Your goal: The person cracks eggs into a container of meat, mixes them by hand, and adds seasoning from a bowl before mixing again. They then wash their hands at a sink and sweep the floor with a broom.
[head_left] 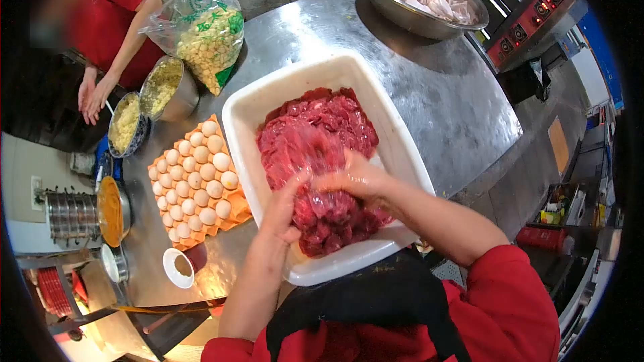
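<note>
A white plastic tub [245, 141] holds a heap of dark red raw meat slices [318, 107], wet and glossy. Both my hands are in the meat, near the tub's front half. My left hand [282, 209] grips meat from the left side, its fingertips hidden in the heap. From the right, my right hand [359, 177] closes over the same clump, with wet fingers bent around it. Some meat between the hands is smeared by motion.
Left of the tub stands an egg tray [235, 209] full of eggs. Behind it are a bag of pale cubes [208, 37], a metal pot [184, 94] and a bowl [124, 127]. A cup [180, 268] lies front left; a basin of raw poultry [429, 21] sits back right. A co-worker [121, 0] stands at left.
</note>
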A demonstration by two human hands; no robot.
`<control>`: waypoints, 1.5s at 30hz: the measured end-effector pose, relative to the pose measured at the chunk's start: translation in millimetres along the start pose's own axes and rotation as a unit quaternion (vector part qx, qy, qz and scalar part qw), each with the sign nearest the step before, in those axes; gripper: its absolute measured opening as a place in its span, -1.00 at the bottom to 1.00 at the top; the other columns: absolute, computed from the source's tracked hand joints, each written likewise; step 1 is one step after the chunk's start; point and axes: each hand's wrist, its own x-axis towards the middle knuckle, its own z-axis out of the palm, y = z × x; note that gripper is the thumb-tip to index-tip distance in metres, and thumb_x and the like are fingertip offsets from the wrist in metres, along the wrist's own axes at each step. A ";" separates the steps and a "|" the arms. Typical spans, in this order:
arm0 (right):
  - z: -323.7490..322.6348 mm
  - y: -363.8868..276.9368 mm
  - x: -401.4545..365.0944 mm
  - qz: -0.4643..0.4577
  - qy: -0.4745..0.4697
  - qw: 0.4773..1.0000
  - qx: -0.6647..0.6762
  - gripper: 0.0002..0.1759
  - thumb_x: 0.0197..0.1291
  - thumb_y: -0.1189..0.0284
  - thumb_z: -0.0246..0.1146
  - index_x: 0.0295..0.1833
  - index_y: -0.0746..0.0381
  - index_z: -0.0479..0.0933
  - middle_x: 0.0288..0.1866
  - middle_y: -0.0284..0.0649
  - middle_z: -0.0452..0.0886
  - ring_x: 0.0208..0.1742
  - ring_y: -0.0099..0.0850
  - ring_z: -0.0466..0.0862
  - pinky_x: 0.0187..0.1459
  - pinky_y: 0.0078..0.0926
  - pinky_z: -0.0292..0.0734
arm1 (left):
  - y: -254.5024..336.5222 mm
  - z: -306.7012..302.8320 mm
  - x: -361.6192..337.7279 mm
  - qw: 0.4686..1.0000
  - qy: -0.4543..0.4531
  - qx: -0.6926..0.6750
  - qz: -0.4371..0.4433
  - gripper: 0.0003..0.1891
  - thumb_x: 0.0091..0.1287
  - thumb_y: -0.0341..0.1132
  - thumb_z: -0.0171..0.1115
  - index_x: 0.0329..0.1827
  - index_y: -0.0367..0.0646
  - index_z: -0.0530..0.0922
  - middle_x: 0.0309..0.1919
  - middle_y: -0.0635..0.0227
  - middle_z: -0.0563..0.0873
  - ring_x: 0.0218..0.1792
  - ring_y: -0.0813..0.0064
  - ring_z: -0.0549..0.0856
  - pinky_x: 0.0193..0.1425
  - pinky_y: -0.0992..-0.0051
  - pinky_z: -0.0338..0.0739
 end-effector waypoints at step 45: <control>38.4 -116.6 -13.5 -0.298 0.075 0.908 -0.285 -0.79 0.14 0.55 0.18 -0.12 0.30 0.62 -0.38 -0.15 0.72 -0.36 -0.34 0.70 -0.28 -0.40 0.60 | 30.7 56.6 -60.4 0.869 0.035 0.382 0.312 -0.73 0.27 -0.30 0.35 -0.03 -0.21 0.62 -0.11 0.33 0.68 -0.09 0.46 0.64 0.08 0.40 0.51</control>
